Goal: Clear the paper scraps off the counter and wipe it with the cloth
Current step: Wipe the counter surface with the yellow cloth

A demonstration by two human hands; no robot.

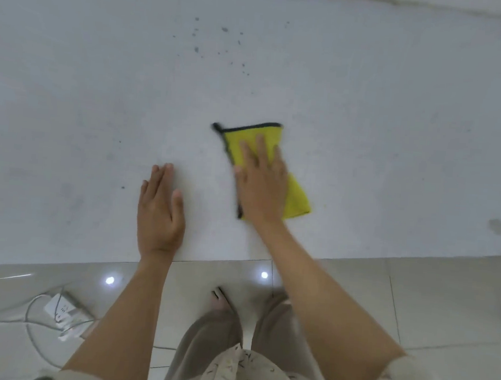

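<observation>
A yellow cloth with a dark trim lies folded on the pale grey counter, near the middle. My right hand presses flat on top of it with straight fingers. My left hand rests flat on the bare counter to the left of the cloth, close to the front edge. Small dark specks are scattered on the counter farther back. I see no paper scraps on the counter.
The counter's front edge runs across below my hands, with glossy floor tiles beneath. A white power strip with cables lies on the floor at the lower left. A faint stain marks the counter at the right.
</observation>
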